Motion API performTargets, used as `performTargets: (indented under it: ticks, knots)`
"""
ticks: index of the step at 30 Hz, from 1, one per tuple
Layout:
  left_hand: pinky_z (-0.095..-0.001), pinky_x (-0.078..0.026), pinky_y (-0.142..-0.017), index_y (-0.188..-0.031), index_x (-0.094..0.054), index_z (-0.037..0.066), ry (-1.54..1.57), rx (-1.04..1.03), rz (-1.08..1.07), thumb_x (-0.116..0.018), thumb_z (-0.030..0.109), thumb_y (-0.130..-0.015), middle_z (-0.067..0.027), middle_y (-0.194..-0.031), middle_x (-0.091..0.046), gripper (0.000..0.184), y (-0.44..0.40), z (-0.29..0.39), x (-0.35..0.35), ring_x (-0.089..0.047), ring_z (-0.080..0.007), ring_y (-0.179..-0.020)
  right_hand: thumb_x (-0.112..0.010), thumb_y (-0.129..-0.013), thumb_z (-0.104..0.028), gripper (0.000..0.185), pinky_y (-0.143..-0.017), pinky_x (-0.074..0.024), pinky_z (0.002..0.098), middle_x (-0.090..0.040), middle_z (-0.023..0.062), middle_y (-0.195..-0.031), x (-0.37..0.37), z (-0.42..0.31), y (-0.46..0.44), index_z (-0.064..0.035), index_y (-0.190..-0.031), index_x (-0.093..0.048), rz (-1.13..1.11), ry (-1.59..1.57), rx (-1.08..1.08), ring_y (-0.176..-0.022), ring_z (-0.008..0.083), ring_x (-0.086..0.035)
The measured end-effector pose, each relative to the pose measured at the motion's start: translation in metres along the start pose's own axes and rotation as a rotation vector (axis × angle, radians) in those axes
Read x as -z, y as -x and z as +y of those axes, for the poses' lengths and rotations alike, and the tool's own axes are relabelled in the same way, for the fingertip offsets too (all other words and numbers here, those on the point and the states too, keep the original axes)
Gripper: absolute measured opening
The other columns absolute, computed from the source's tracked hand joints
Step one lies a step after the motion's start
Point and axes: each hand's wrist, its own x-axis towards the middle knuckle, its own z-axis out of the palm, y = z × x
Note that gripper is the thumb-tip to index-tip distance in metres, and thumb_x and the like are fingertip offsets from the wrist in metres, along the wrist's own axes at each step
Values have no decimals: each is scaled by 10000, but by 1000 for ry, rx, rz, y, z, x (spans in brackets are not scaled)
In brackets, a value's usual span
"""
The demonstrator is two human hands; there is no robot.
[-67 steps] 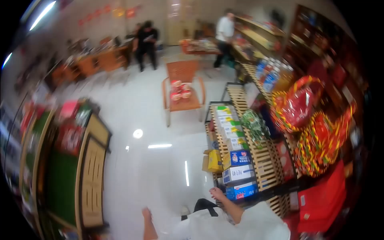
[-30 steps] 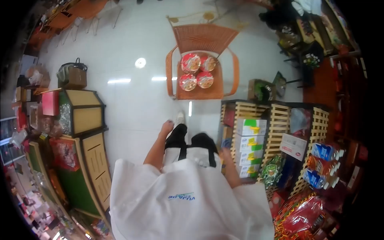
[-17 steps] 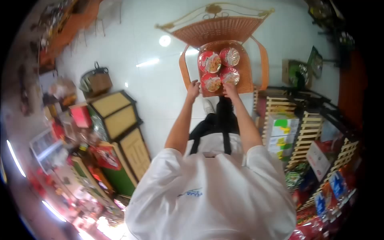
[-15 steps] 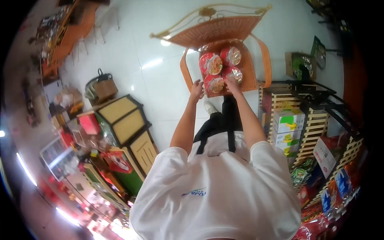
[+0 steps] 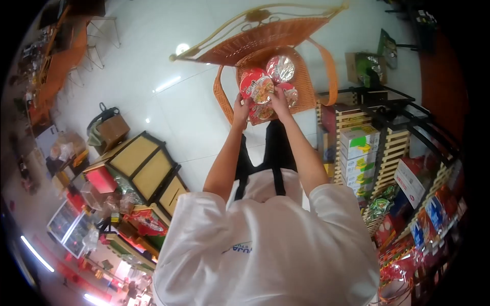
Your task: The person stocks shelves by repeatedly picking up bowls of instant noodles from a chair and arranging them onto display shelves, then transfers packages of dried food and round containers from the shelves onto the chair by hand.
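A red instant noodle cup (image 5: 255, 84) with a printed lid is gripped between my two hands above the seat of a wicker chair (image 5: 305, 81). My left hand (image 5: 241, 108) wraps its left side. My right hand (image 5: 278, 101) holds its lower right side, fingers closed. Behind it to the right sits another cup with a shiny lid (image 5: 280, 68). A third cup (image 5: 291, 95) stands just right of my right hand. Partly hidden below the held cup is one more cup (image 5: 261, 111), near the seat's front edge.
The chair has a curved armrest on each side and a gold metal top rail (image 5: 224, 34). To the right, slatted wooden shelves (image 5: 400, 153) hold cartons (image 5: 357, 163) and bagged goods. A wooden cabinet (image 5: 140, 158) and a cardboard box (image 5: 112, 128) are on the left.
Both hands have moved from the near cups to the back left cup, which is now held between them and looks raised and tilted. My view has shifted slightly.
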Motion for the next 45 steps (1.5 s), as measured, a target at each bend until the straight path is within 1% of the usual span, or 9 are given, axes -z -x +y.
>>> performTargets:
  ticks: [6,7,12,16,19,23,31,41,45]
  knots:
    - [-328,-345,-998,-1393,-255,21,-44,-638,-125,-550,142,-873,-161,-1318,-384,610,64,12,41,-407,-227,-1207,-573,-861,-131,320,-616,-523,280,-582,121,-943,-32,11,99,7,-1111,-427,104,88,162,-837,165,-588]
    - [-331,-268,-1048,-1421,-192,43,-95,-618,-190,-536,123,-876,-152,-1406,-267,649,80,21,55,-314,-221,-1273,-573,-861,-122,321,-621,-526,273,-579,119,-924,-41,11,125,9,-1111,-420,119,60,277,-836,160,-588]
    - [-300,-348,-992,-1446,-80,75,168,-435,-398,-523,120,-883,-120,-1409,-297,718,168,85,99,-374,-191,-1231,-612,-840,-79,327,-665,-533,272,-524,129,-990,-108,-13,254,1,-1092,-420,218,-99,370,-834,166,-591]
    - [-290,-374,-969,-1442,-110,67,158,-496,-496,-530,122,-878,-113,-1374,-352,705,219,117,106,-416,-178,-1196,-626,-836,-79,357,-692,-532,281,-476,133,-1074,-124,-24,333,-4,-1114,-414,251,-173,504,-878,176,-579]
    - [-293,-368,-977,-1439,-129,59,154,-475,-613,-534,120,-871,-113,-1364,-366,701,249,133,103,-420,-177,-1195,-638,-811,-92,549,-840,-489,329,-426,139,-1204,-120,-29,368,-22,-1268,-342,296,-190,557,-1096,222,-476]
    - [-299,-354,-993,-1437,-137,50,119,-466,-820,-527,91,-848,-115,-1362,-370,708,304,142,81,-426,-178,-1192,-645,-794,-142,669,-931,-427,361,-387,145,-1284,-103,-21,426,-20,-1335,-271,409,-287,691,-1181,257,-415]
    - [-321,-336,-1011,-1422,-159,12,-209,-390,-1299,-554,107,-823,-135,-1376,-333,725,402,82,46,-399,-206,-1221,-684,-714,-244,838,-1032,-318,382,-366,140,-1320,-68,76,534,-7,-1359,-205,672,-691,820,-1245,241,-378]
    - [-328,-316,-1020,-1420,-136,-6,-432,-245,-1835,-541,392,-835,-150,-1373,-337,816,596,-78,58,-388,-217,-1232,-658,-748,-148,807,-965,-406,364,-396,175,-1289,-77,242,728,-30,-1367,-153,1147,-962,1067,-1188,244,-447]
    - [-317,-372,-976,-1433,-132,55,-460,-151,-2026,-536,374,-859,-116,-1347,-367,771,659,-162,75,-430,-191,-1188,-666,-749,-137,810,-969,-408,365,-403,172,-1286,-85,314,779,-28,-1366,-153,1380,-1081,1170,-1169,243,-467]
